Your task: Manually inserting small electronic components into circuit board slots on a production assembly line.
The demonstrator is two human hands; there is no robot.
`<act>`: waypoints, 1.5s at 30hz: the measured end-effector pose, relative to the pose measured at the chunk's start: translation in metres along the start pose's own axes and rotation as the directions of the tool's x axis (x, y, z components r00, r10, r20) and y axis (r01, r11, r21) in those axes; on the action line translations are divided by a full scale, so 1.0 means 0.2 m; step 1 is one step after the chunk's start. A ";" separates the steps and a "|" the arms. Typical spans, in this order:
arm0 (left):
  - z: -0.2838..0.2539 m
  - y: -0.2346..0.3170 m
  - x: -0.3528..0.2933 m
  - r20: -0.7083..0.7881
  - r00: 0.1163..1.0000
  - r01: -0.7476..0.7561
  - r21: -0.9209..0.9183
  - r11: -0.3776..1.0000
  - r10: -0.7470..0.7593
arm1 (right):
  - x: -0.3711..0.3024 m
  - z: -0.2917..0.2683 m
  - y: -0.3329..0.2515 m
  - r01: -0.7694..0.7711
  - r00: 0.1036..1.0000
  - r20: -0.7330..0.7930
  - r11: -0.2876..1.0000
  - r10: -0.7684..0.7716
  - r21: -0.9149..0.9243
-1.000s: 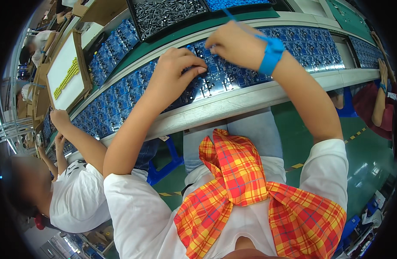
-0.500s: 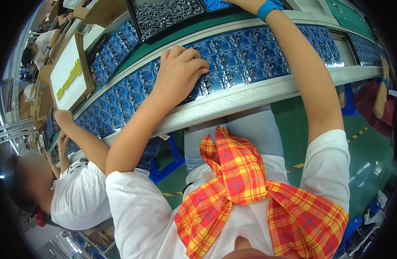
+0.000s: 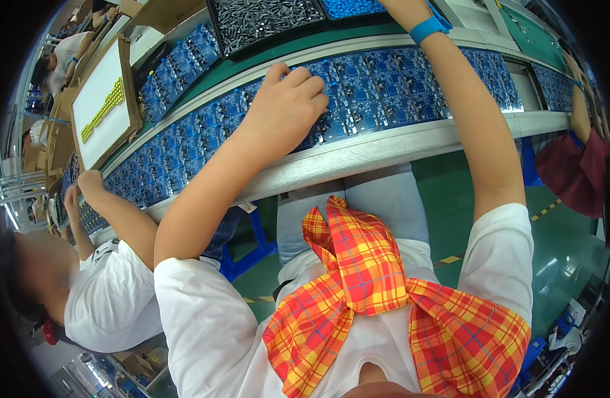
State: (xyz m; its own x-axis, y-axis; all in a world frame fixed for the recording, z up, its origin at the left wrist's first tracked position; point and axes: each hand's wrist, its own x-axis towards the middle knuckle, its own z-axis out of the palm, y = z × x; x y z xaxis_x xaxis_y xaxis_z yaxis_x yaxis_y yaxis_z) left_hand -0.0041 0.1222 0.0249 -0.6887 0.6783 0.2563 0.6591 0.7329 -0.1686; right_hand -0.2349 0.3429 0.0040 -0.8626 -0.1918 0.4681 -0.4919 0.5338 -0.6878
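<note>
In the head view, the left hand (image 3: 288,106) is laid palm down on a row of blue boards (image 3: 358,99) that runs along the tabletop (image 3: 384,147). Its grip is loosely curled, fingers (image 3: 305,83) pressed onto a board, and nothing is seen enclosed in it. The right hand is out of view past the upper edge; only the forearm and a blue wristband (image 3: 429,28) are shown, so its grip cannot be told. That arm is stretched toward the trays beyond the boards: a tray of grey parts (image 3: 265,20) and a blue tray (image 3: 348,6).

The board is best held flat and steady under the fingers while the other arm is stretched out, with weight kept off the small mounted parts.

To the left a neighbour's hand (image 3: 89,182) rests on the same row, near a white tray with yellow parts (image 3: 99,109). At the right edge, another person's arm (image 3: 580,113) is at the boards. The row is crowded, so elbow room is limited.
</note>
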 end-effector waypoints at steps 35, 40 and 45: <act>-0.01 -0.26 -0.08 0.026 0.796 0.411 -0.756 0.510 -0.604 | -0.72 -0.02 -0.62 0.435 0.713 0.658 0.889 -0.243 -0.143; -0.06 -0.17 -0.17 0.206 0.836 0.444 -0.798 0.407 -0.509 | -0.73 0.01 -0.62 0.418 0.706 0.675 0.896 -0.216 -0.150; -0.06 -0.15 -0.22 0.287 0.838 0.468 -0.815 0.343 -0.463 | -0.74 -0.01 -0.67 0.521 0.671 0.699 0.828 -0.248 -0.207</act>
State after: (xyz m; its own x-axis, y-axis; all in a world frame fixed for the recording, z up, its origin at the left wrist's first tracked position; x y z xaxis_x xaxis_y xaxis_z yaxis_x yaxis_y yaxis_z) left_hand 0.0109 0.0702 0.0306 -0.9695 0.2443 0.0200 0.1496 0.5255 0.8376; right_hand -0.0418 0.3008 0.0284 -0.5394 -0.8364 0.0970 -0.8325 0.5125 -0.2103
